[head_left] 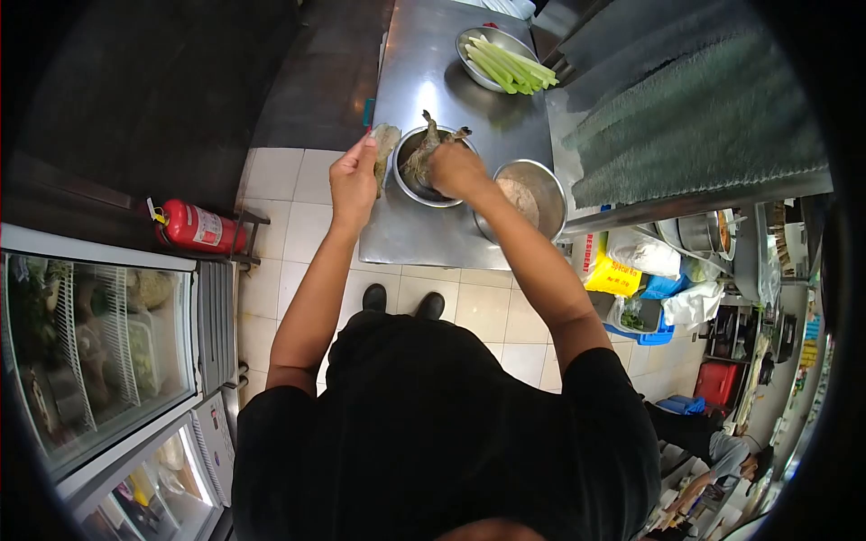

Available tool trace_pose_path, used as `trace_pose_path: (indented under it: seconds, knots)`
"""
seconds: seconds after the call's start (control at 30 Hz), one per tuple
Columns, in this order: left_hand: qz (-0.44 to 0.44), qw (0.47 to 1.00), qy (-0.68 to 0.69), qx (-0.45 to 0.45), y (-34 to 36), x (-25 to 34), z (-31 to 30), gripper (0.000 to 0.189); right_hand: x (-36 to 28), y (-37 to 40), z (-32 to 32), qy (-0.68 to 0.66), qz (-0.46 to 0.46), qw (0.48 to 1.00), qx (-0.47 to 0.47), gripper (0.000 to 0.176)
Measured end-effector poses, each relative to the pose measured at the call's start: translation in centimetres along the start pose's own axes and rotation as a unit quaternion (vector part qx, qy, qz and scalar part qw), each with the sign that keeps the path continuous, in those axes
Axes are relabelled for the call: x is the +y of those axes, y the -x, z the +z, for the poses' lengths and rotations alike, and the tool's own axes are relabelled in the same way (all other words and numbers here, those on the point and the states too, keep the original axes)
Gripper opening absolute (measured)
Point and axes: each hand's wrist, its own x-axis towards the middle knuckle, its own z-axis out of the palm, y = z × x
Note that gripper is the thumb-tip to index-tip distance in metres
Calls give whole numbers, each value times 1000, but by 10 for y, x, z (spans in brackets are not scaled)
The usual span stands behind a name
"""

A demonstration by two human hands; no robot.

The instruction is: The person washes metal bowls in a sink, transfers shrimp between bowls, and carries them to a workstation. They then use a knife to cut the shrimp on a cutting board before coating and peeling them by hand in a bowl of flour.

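Observation:
My left hand [354, 183] is closed, thumb and fingers pinching a grey-green shrimp [386, 149] upright beside the left rim of a steel bowl. That steel bowl [402, 187] holds more shrimp [420, 165], their dark tails sticking up past the far rim. Over its right side, my right hand [457, 171] reaches down among them, with its fingers hidden from view. Below my right forearm stands a larger steel bowl [557, 203] with a pale pinkish powdery mass [519, 200] in it.
Celery sticks [511, 68] fill a bowl [464, 42] farther back on the steel table [406, 239]. A green-grey curtain-like sheet [667, 117] hangs at right. Fire extinguisher [200, 227] and glass-door fridge [99, 334] stand left. Another person [726, 455] works at lower right.

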Motion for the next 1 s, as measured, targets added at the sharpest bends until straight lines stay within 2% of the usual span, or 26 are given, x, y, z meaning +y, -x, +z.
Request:
trace_pose_path:
  seconds: [0.07, 0.17, 0.4, 0.5, 0.6, 0.67, 0.7, 0.77, 0.8, 0.83, 0.87, 0.9, 0.93, 0.97, 1.0]
  knots:
    - [-5, 1000, 13, 4, 1, 0, 0, 37, -13, 0, 12, 126, 16, 992, 9, 16]
    - [-17, 1000, 9, -5, 4, -2, -1, 37, -11, -8, 28, 134, 18, 990, -37, 20]
    - [-32, 999, 17, -26, 12, -7, 4, 36, -10, -7, 30, 183, 31, 982, -24, 19]
    - [-30, 999, 4, -32, 14, -10, 9, 35, -7, -7, 27, 202, -3, 979, -19, 22]
    - [-26, 999, -18, -25, 13, -12, 14, 34, -4, -2, 8, 151, -15, 986, -71, 24]
    - [-31, 999, -31, -22, 15, -11, 18, 34, 1, 1, -10, 65, -20, 994, -91, 37]
    - [-1, 999, -45, -20, 16, -6, 23, 34, 5, 2, -16, 65, -20, 994, -91, 37]
    - [29, 998, -60, -22, 16, -5, 31, 35, 16, 5, -31, -60, -22, 997, -40, 39]
    - [43, 995, -87, -14, 14, -8, 35, 35, 19, 9, -44, -144, 32, 986, -84, 39]
    - [57, 992, -113, -7, 13, -11, 38, 35, 27, 12, -47, -145, 33, 986, -81, 39]
    - [60, 992, -113, -10, 12, -13, 40, 35, 35, 16, -51, -213, 68, 973, -63, 34]
    - [25, 990, -136, -24, 11, -15, 42, 34, 40, 19, -55, -281, 103, 953, -46, 30]
    - [-8, 986, -159, -40, 9, -18, 45, 34, 44, 22, -59, -281, 102, 953, -41, 30]
    - [-4, 986, -158, -44, 7, -27, 45, 34, 48, 29, -62, -345, 111, 932, -14, 27]
    - [129, 954, -271, -22, 4, -40, 43, 33, 51, 38, -66, -407, 118, 906, 13, 23]
